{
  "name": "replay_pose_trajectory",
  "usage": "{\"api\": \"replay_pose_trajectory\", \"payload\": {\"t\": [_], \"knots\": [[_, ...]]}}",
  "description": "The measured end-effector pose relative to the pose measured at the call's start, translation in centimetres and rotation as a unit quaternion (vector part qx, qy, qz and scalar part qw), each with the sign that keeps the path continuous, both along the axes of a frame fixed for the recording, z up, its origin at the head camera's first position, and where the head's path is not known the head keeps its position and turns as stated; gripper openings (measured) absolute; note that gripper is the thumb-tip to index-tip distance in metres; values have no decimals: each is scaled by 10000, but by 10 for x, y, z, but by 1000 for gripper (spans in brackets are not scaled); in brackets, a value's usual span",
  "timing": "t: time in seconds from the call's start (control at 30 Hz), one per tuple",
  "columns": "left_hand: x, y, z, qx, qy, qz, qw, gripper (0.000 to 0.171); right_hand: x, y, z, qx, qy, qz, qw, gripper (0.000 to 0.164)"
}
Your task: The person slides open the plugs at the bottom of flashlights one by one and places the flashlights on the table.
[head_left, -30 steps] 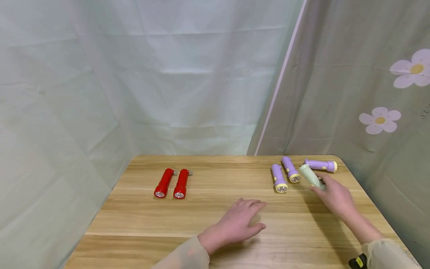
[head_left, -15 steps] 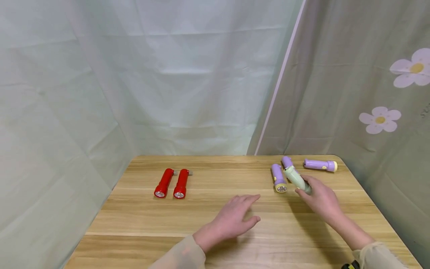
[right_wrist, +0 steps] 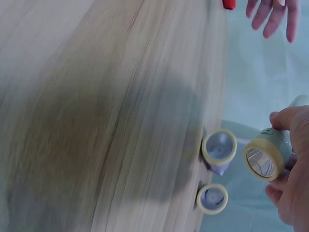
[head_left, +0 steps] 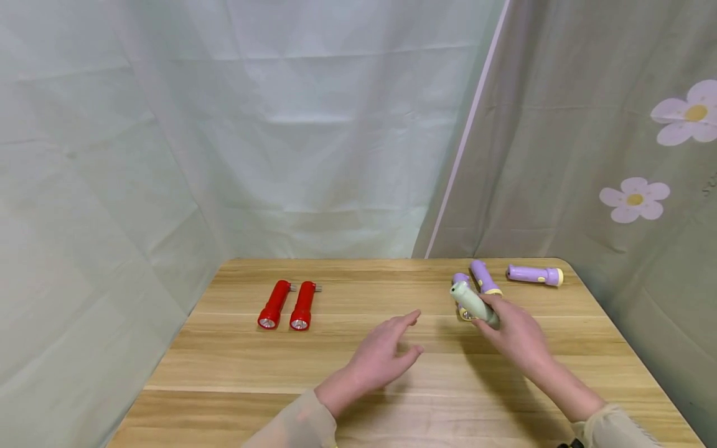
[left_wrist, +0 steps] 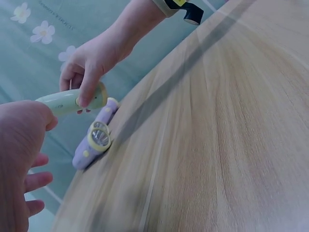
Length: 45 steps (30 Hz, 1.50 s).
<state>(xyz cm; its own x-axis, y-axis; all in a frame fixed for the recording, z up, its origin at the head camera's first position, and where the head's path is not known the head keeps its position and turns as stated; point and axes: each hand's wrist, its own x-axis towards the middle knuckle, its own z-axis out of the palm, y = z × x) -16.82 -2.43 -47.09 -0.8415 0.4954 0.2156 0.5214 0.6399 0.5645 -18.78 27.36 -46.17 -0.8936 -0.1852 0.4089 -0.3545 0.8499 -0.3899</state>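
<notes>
My right hand (head_left: 518, 333) grips a pale green flashlight (head_left: 473, 303) by its head end, tail pointing up and left, raised over the table. In the right wrist view the cream-rimmed lens of the green flashlight (right_wrist: 265, 157) faces the camera. My left hand (head_left: 378, 354) hovers over the table to the left, fingers spread, holding nothing. Behind the green flashlight lie a partly covered purple flashlight (head_left: 461, 278) and a second purple flashlight (head_left: 483, 275). Another purple flashlight (head_left: 529, 275) lies sideways farther right.
Two red flashlights (head_left: 274, 305) lie side by side at the left of the wooden table (head_left: 235, 367). A pale curtain (head_left: 325, 155) hangs right behind the table's back edge, with a flower-printed curtain (head_left: 560, 155) along the right.
My right hand has carried the green flashlight leftward, from beside the sideways purple one to over the leftmost purple one. My left hand has drifted slightly left and away from me.
</notes>
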Motion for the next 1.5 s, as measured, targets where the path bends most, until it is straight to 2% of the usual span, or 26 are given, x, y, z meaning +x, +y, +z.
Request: {"api": "replay_pose_trajectory", "payload": {"t": [0.23,0.47,0.67,0.87,1.17,1.5], "knots": [[-2,-4,-1,442,-16,185,9989,65,3,-19,1,64,176,161,9997,50],[-3,-6,0,810,-119,331,9961,64,5,-38,1,-18,586,385,9975,55],[-2,-6,0,1021,-377,460,9930,64,8,-48,0,-131,927,407,9948,58],[-1,-7,2,1395,-482,597,9873,64,9,-53,-1,-156,807,363,9960,58],[-5,1,2,2090,-149,815,9744,63,10,-65,-3,-241,408,221,9986,54],[-8,15,3,2637,-141,1131,9578,65,7,-84,-3,-159,488,166,9985,52]]}}
